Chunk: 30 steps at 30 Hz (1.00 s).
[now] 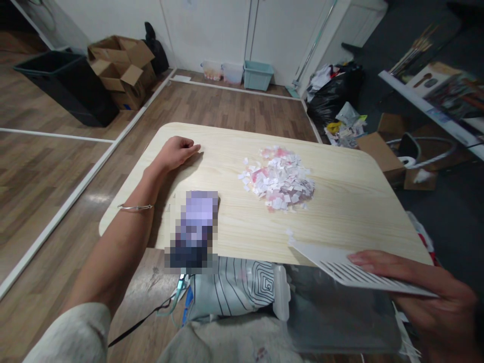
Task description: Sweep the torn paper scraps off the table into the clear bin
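Note:
My right hand grips a white slotted plastic board, holding it tilted over the table's near edge. Close to the board's tip lie a few small paper scraps. A loose heap of cut paper pieces, mostly white with some pink, covers the middle of the pale wooden table. At the far left of the tabletop rests my left hand, fingers curled in and thumb forward, with nothing visible in it. Between that forearm and the heap is a pixelated phone.
Below the near edge are a patterned pouch and a grey translucent bin to its right. A black bin and cardboard boxes stand back left. Bags and an open carton lie right.

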{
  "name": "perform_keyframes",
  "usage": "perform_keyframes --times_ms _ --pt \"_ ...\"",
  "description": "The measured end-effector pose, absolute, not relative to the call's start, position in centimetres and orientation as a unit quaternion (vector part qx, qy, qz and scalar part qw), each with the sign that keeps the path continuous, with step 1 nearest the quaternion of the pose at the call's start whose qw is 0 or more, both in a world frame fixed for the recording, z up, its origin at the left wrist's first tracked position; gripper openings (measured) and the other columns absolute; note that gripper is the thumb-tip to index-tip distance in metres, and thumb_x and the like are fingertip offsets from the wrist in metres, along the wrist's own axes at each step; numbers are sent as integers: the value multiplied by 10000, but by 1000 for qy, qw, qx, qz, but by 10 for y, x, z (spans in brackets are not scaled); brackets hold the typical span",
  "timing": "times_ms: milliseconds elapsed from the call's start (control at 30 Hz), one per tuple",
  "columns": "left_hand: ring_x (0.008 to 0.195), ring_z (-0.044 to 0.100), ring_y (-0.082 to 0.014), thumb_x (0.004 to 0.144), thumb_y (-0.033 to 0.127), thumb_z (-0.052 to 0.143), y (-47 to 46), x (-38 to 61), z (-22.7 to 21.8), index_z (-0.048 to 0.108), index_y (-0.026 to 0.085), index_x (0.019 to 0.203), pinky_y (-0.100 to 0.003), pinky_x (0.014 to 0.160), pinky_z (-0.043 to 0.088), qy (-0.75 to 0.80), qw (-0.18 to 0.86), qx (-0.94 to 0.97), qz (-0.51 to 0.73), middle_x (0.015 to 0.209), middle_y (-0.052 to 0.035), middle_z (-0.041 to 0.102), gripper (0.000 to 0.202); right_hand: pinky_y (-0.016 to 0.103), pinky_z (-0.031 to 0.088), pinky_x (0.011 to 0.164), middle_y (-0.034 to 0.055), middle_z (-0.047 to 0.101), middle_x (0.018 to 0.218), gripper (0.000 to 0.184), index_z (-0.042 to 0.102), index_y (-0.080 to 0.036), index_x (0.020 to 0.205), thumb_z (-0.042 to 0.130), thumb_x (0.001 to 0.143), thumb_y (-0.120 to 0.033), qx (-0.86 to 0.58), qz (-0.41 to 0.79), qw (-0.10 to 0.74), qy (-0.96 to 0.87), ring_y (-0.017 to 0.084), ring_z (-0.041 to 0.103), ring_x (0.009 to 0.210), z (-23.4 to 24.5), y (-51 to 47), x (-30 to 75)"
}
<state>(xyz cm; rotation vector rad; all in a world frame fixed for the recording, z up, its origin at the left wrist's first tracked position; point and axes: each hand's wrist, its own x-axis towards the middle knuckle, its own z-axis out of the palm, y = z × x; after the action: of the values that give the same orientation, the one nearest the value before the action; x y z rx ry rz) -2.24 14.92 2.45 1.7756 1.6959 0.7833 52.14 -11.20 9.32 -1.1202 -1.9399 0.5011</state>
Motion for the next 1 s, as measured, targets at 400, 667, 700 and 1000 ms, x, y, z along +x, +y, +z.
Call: perform_keyframes --times_ms 400,667,700,1000 --pt "601 339 -156 996 406 726 150 -22 23 417 279 572 -361 641 256 626 282 661 302 494 32 367 540 298 785 849 59 962 954 111 1004 -364 1084 945 1036 -283 -362 278 407 -791 304 961 809 89 -80 468" --pt "586 347 -153 1003 411 705 151 -21 24 429 276 559 -362 638 267 631 274 665 291 486 30 384 540 262 760 931 37 971 1005 249 984 -351 1081 955 949 -142 -368 265 381 -806 288 965 853 92 -94 485" --pt "579 344 -153 1003 413 705 151 -21 24 429 278 556 -363 635 267 632 275 664 291 482 32 380 543 263 761 927 37 971 1005 245 985 -350 1079 956 948 -145 -370 262 382 -805 291 965 847 92 -96 487" --pt "551 318 -151 1001 424 713 151 -23 21 417 285 560 -372 617 253 625 273 667 300 464 37 359 550 263 776 863 -46 972 1020 212 986 -417 1090 910 1009 -237 -408 245 379 -793 255 967 845 92 -105 499"
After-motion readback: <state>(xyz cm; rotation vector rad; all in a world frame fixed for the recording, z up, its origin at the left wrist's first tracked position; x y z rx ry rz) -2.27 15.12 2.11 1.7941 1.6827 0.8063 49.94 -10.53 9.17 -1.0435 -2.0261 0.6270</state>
